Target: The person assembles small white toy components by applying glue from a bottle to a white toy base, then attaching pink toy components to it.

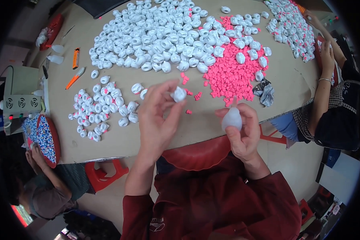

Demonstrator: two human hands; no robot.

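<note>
My left hand (158, 120) pinches a small white rounded plastic piece (179, 94) between thumb and fingertips, above the near part of the table. In my right hand (246, 136) is a white squeeze bottle (231, 119), its thin nozzle pointing up and away from me. Beyond that bottle spreads a heap of small pink pieces (230, 78). White pieces like the held one form a large pile (148, 38) at the far side. To the left of my left hand lies a smaller group of white pieces (98, 106), several with pink bits on them.
On the left lie an orange cutter knife (75, 78), an orange packet (75, 58) and white bottles (55, 59). A crumpled grey rag (264, 93) sits right of the pink heap. People work at both sides. A red scalloped tray (198, 154) is at the table's front edge.
</note>
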